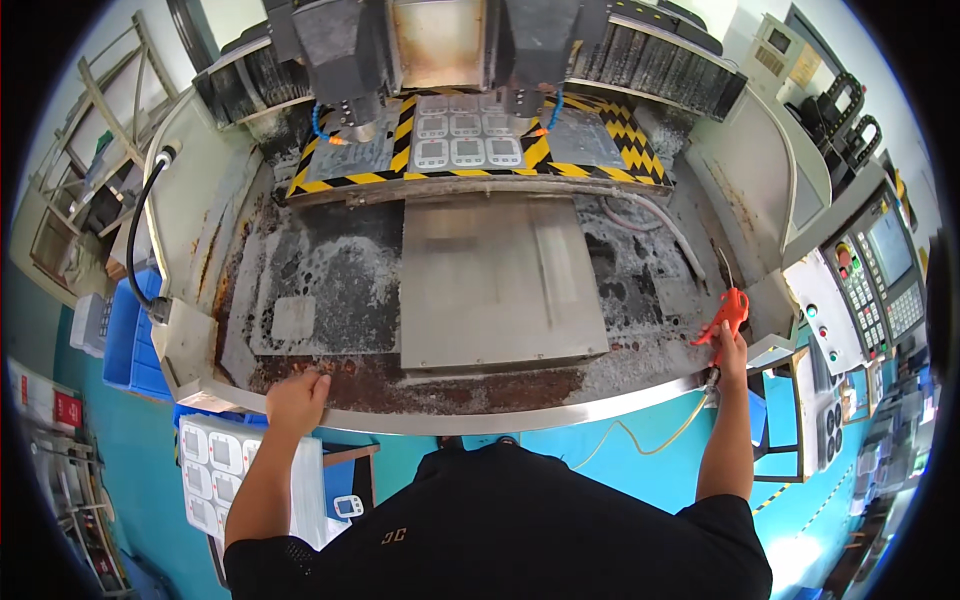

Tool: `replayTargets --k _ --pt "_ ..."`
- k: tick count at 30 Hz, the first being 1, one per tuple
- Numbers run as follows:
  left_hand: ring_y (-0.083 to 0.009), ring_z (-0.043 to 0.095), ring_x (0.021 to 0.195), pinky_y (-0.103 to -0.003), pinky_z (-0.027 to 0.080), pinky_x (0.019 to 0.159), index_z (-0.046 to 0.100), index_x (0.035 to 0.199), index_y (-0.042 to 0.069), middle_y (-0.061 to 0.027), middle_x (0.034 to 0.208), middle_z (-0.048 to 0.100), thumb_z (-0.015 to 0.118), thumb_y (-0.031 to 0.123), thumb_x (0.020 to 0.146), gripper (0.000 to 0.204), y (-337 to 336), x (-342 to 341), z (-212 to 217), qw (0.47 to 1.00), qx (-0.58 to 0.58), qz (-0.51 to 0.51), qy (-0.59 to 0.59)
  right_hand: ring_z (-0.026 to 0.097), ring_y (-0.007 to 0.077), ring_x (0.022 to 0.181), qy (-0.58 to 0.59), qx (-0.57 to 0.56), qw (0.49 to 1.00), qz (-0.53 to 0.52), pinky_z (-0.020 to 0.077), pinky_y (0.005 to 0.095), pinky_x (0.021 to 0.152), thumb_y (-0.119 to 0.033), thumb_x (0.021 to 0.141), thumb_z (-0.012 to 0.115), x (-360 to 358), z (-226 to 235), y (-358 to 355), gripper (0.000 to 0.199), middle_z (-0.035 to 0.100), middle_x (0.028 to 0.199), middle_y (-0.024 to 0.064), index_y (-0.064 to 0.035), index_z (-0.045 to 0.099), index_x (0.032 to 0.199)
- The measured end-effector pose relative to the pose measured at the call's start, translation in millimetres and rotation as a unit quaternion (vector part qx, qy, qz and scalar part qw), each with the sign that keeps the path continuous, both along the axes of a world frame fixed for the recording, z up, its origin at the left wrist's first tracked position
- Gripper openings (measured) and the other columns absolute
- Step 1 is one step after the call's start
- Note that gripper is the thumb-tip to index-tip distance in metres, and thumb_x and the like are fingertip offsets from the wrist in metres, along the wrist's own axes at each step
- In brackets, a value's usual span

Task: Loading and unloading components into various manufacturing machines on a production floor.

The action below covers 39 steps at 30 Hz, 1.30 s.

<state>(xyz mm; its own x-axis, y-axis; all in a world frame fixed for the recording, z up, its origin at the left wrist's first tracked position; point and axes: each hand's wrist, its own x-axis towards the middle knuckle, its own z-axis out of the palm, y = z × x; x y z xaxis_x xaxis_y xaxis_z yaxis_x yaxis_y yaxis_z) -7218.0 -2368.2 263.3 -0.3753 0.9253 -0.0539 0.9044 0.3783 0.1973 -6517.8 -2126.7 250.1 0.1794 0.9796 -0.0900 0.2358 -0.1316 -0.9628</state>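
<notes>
My right hand (733, 352) is wrapped round a red air blow gun (734, 308) at the right front of the machine. The gun's thin metal nozzle points up and away over the machine bed, and a yellowish hose (652, 450) hangs from its lower end. At the left front, my left hand (297, 400) is closed over the machine's front rim (500, 424). Several white and grey panels (466, 151) lie in rows on the far worktable, edged with black and yellow striped tape. Two spindles (358, 118) with blue coolant hoses stand above that table.
A metal cover (500, 285) runs down the middle of the wet, rust-stained bed. The control panel (876, 265) stands at the right. On the left are a blue bin (135, 335), a flexible lamp (140, 225) and a stack of white panels (215, 465) beside my forearm.
</notes>
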Motion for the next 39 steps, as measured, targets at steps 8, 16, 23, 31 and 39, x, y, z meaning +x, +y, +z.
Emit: replayTargets --k 8,16,23,31,39 --pt "-0.0356 0.065 0.078 -0.048 0.049 0.073 0.068 0.082 0.009 -0.0136 0.078 0.068 0.055 0.038 0.091 0.034 -6.7 -20.0 -1.0 0.995 0.071 -0.026 -0.064 0.062 0.0119 0.063 -0.115 -0.123 0.984 0.054 0.0411 0.0268 0.042 -0.052 0.095 0.053 -73.1 28.2 38.2 0.048 0.068 0.08 0.0045 -0.005 0.062 0.093" --pt "-0.0356 0.063 0.076 -0.046 0.048 0.07 0.068 0.083 0.007 -0.0137 0.075 0.066 0.062 0.032 0.087 0.026 -15.5 -65.0 3.8 0.992 0.102 -0.069 -0.032 0.054 0.0129 0.054 -0.398 -0.072 0.849 0.34 0.0438 0.0305 0.046 -0.05 0.092 0.057 -315.6 140.1 113.7 0.048 0.063 0.072 0.0032 -0.0028 0.064 0.09" --pt "-0.0355 0.063 0.071 -0.047 0.048 0.067 0.068 0.082 0.008 -0.0137 0.072 0.064 0.063 0.031 0.087 0.024 -22.1 -71.7 -1.8 0.988 0.148 -0.039 -0.039 0.061 0.0222 0.051 -0.463 -0.067 0.762 0.449 0.049 0.0353 0.049 -0.051 0.091 0.057 -480.7 133.3 130.2 0.057 0.065 0.067 0.0101 0.0042 0.065 0.079" --pt "-0.034 0.061 0.066 -0.046 0.047 0.061 0.064 0.077 0.009 -0.0119 0.066 0.061 0.067 0.027 0.084 0.019 -20.6 -75.8 -3.1 0.979 0.187 -0.059 -0.053 0.066 0.0261 0.057 -0.54 0.004 0.708 0.456 0.0537 0.0395 0.063 -0.048 0.092 0.055 -537.5 114.0 142.5 0.058 0.068 0.067 0.0135 0.0058 0.067 0.072" --pt "-0.0344 0.062 0.069 -0.046 0.048 0.064 0.064 0.077 0.009 -0.0122 0.069 0.062 0.065 0.028 0.085 0.02 -20.4 -73.9 -1.3 0.983 0.171 -0.055 -0.045 0.068 0.0285 0.072 -0.62 -0.069 0.654 0.428 0.0517 0.0425 0.073 -0.039 0.093 0.051 -480.4 125.6 142.5 0.048 0.071 0.075 0.011 0.0007 0.07 0.075"
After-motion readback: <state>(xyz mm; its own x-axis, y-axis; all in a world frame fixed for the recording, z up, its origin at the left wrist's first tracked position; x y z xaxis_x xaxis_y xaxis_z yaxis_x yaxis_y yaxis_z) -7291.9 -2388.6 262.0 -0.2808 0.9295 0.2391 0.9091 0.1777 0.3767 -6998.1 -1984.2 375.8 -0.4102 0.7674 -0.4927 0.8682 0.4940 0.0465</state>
